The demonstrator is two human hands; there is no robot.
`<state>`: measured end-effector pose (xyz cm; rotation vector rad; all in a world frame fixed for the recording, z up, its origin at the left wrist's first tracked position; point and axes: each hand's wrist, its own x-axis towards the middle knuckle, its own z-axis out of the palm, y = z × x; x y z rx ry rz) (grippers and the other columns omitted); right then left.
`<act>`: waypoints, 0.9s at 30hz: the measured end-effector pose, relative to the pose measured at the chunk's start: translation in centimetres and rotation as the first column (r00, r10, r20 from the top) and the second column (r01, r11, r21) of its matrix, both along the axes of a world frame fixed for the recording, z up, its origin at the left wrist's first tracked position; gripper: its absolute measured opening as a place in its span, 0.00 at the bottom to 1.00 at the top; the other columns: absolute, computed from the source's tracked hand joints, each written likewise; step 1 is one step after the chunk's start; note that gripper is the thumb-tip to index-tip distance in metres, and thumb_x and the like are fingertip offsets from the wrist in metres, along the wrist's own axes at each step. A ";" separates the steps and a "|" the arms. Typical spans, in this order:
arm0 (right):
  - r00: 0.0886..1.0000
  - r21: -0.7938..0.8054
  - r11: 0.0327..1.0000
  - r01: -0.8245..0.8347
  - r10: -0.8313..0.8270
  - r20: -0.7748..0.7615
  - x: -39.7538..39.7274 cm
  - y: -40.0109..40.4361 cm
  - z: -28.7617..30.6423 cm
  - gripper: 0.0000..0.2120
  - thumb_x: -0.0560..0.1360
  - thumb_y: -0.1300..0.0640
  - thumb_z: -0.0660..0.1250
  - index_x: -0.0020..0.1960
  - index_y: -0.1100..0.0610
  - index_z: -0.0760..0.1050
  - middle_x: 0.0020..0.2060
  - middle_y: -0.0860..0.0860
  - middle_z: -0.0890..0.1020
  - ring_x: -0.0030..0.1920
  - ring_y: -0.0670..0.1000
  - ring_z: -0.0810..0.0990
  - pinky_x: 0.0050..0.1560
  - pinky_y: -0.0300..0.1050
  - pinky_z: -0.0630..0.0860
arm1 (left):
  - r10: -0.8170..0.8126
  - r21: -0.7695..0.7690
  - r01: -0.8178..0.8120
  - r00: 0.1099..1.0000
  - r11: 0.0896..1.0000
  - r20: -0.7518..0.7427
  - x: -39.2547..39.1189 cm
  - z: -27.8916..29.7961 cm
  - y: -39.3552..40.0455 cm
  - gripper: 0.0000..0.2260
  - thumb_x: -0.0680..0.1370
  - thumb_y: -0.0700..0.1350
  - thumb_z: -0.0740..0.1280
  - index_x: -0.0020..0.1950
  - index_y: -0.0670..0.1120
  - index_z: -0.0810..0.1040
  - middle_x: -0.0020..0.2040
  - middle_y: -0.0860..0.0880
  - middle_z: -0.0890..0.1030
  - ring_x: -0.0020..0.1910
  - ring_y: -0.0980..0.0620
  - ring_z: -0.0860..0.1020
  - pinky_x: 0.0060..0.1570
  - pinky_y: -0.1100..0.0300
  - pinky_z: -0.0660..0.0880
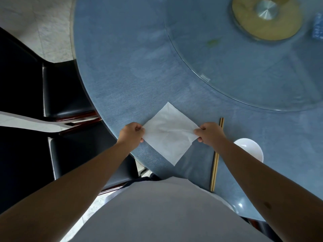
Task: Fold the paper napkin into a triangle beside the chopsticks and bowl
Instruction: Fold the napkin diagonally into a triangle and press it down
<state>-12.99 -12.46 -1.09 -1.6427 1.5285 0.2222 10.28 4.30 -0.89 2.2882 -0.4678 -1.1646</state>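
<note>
A white paper napkin [168,132] lies spread as a diamond on the blue table [125,70], unfolded and slightly creased. My left hand [132,132] pinches its left corner. My right hand [210,133] pinches its right corner. A pair of wooden chopsticks [215,165] lies just right of the napkin, running toward me, partly hidden under my right wrist. A white bowl [250,148] sits to the right of the chopsticks, partly covered by my right forearm.
A round glass turntable [244,70] with a gold and metal hub [266,14] fills the table's far right. Black chairs [68,95] stand at the left beside the table edge. A blue printed object [317,28] sits at the far right edge.
</note>
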 end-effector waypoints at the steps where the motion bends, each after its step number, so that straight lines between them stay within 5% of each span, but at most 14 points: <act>1: 0.999 0.015 0.999 0.031 -0.031 0.015 -0.2 0.1 -0.1 0.10 0.71 0.56 0.68 0.36 0.62 0.77 0.25 0.52 0.82 0.32 0.53 0.80 0.43 0.54 0.80 | -0.010 -0.003 0.010 1.000 1.000 0.010 0.2 0.1 -0.4 0.04 0.78 0.46 0.64 0.46 0.48 0.78 0.34 0.46 0.83 0.34 0.52 0.81 0.41 0.52 0.81; 8: 0.996 0.025 0.995 0.091 -0.092 0.021 -0.7 0.4 0.1 0.10 0.72 0.57 0.68 0.41 0.65 0.78 0.26 0.54 0.82 0.28 0.50 0.79 0.42 0.53 0.80 | -0.171 0.013 0.170 0.980 0.985 0.104 1.6 0.6 -2.3 0.04 0.79 0.46 0.62 0.47 0.50 0.77 0.38 0.46 0.82 0.33 0.51 0.79 0.26 0.63 0.69; 12: 0.984 -0.117 0.989 -0.095 0.075 -0.164 -0.6 1.1 1.1 0.09 0.71 0.53 0.65 0.39 0.58 0.77 0.32 0.53 0.81 0.37 0.56 0.79 0.37 0.48 0.74 | -0.225 0.040 0.222 0.940 0.974 0.256 1.0 0.4 -2.1 0.11 0.78 0.48 0.63 0.59 0.49 0.72 0.54 0.47 0.76 0.45 0.48 0.76 0.40 0.54 0.76; 16: 0.949 -0.275 0.920 -0.279 0.221 -0.224 0.1 2.0 1.0 0.17 0.73 0.47 0.65 0.59 0.51 0.68 0.53 0.50 0.74 0.54 0.57 0.75 0.47 0.50 0.72 | -0.509 0.143 0.532 0.644 0.834 0.571 -2.3 0.1 0.1 0.24 0.77 0.51 0.63 0.72 0.46 0.64 0.68 0.45 0.69 0.65 0.43 0.68 0.63 0.47 0.67; 19: 0.899 -0.370 0.819 -0.438 0.397 -0.186 1.7 1.8 0.0 0.21 0.73 0.49 0.64 0.64 0.52 0.67 0.61 0.52 0.73 0.60 0.57 0.72 0.55 0.53 0.71 | -0.686 0.134 0.819 0.363 0.557 0.630 -5.1 -1.0 1.8 0.24 0.74 0.51 0.64 0.69 0.47 0.67 0.68 0.44 0.71 0.65 0.41 0.70 0.61 0.46 0.68; 22: 0.818 -0.437 0.695 -0.571 0.530 -0.226 3.6 1.1 -1.1 0.22 0.72 0.51 0.63 0.65 0.54 0.68 0.62 0.53 0.73 0.61 0.58 0.70 0.58 0.54 0.69 | -0.721 0.155 0.937 0.129 0.314 0.681 -7.1 -2.5 3.2 0.22 0.76 0.51 0.61 0.68 0.45 0.70 0.71 0.43 0.71 0.69 0.41 0.69 0.59 0.47 0.69; 24: 0.847 -0.449 0.723 -0.525 0.496 -0.192 5.2 0.3 -1.6 0.20 0.72 0.52 0.64 0.62 0.54 0.70 0.60 0.55 0.74 0.60 0.59 0.71 0.56 0.54 0.70 | -0.734 0.200 0.953 0.034 0.229 0.679 -7.5 -3.3 3.7 0.23 0.78 0.53 0.59 0.71 0.44 0.69 0.75 0.42 0.67 0.73 0.41 0.65 0.64 0.47 0.66; 27: 0.933 -0.425 0.832 -0.355 0.341 -0.113 7.6 -1.3 -1.8 0.13 0.72 0.52 0.65 0.56 0.54 0.74 0.55 0.55 0.77 0.58 0.59 0.73 0.52 0.51 0.71 | -0.773 0.218 0.956 0.015 0.197 0.634 -7.2 -3.9 4.1 0.26 0.79 0.55 0.58 0.74 0.44 0.65 0.77 0.41 0.62 0.76 0.42 0.59 0.71 0.46 0.60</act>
